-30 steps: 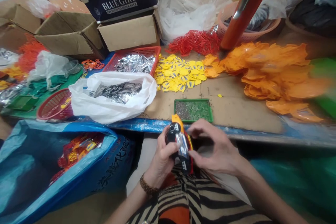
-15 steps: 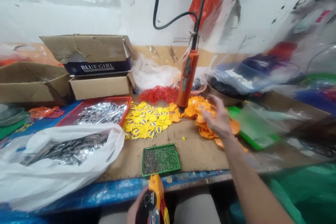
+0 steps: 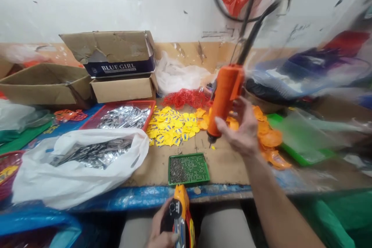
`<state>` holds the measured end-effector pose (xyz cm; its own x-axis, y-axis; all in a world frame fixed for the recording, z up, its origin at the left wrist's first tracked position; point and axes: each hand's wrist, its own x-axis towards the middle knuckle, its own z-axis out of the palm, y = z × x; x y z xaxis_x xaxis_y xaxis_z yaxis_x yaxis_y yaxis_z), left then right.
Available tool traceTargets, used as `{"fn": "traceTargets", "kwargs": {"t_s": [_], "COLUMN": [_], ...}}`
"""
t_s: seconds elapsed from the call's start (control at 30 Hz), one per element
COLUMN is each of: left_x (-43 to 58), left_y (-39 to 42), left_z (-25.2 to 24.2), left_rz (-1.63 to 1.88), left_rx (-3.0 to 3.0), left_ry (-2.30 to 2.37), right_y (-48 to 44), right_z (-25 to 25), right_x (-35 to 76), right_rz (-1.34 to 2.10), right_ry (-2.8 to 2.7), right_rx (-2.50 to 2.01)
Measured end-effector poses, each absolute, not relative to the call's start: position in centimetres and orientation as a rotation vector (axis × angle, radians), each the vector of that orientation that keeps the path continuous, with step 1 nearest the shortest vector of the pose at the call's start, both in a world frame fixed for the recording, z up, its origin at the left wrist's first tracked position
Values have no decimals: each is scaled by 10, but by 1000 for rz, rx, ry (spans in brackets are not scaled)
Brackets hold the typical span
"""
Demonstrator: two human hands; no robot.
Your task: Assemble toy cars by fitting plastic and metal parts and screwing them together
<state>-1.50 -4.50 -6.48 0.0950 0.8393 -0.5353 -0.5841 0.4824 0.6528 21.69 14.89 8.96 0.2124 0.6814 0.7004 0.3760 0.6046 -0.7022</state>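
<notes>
My right hand [image 3: 242, 130] is wrapped round the lower body of an orange electric screwdriver [image 3: 223, 102] that hangs on a black cable, its tip pointing down over the bench. Low at the frame's bottom edge, my left hand [image 3: 162, 228] grips a small orange, black and silver assembled part [image 3: 181, 217] in front of my lap. A green tray of tiny screws [image 3: 188, 168] lies on the bench edge between the two hands, just below the screwdriver tip.
A white bag of silver pieces [image 3: 78, 166] and a red basket of silver pieces [image 3: 123, 116] sit at left. Yellow tags [image 3: 171, 128], orange plastic pieces [image 3: 267, 137], red clips [image 3: 186, 97], cardboard boxes [image 3: 116, 69] and a green tray [image 3: 302, 139] fill the back.
The view has tilted up from my lap to the bench. My right hand left the small part, reached out over the orange pieces, and now grips the hanging screwdriver and pulls it nearer.
</notes>
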Motion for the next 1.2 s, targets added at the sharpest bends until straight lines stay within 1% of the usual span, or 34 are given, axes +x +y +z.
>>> {"fn": "traceTargets", "kwargs": {"t_s": [0.07, 0.13, 0.2, 0.27, 0.33, 0.43, 0.57, 0.67, 0.8, 1.2], "left_x": [-9, -1, 6, 9, 7, 4, 3, 4, 5, 13], "left_y": [-51, -54, -54, -52, -47, -35, -16, -10, -13, -7], "left_z": [-51, -37, -27, -21, -16, -9, -5, -12, -19, -12], "left_rz": [1071, 1087, 1105, 1130, 1153, 1213, 1289, 1255, 1252, 1294], "left_rx": [259, 249, 217, 198, 222, 328, 435, 458, 427, 522], "left_ry": [1016, 1044, 1086, 1116, 1111, 1085, 1088, 1063, 1046, 1101], "right_y": [148, 153, 156, 155, 146, 123, 99, 94, 99, 107], "right_z": [108, 126, 135, 131, 116, 85, 59, 57, 60, 38], "right_x": [213, 206, 199, 191, 183, 169, 153, 150, 152, 159], "right_rz": [466, 753, 963, 1082, 1139, 1126, 955, 874, 852, 851], "right_ry": [-1447, -1491, -1456, -1381, -1318, -1260, -1178, -1176, -1214, -1229], "right_rx": [-822, -729, -637, -610, -668, -763, -718, -754, -820, -812]}}
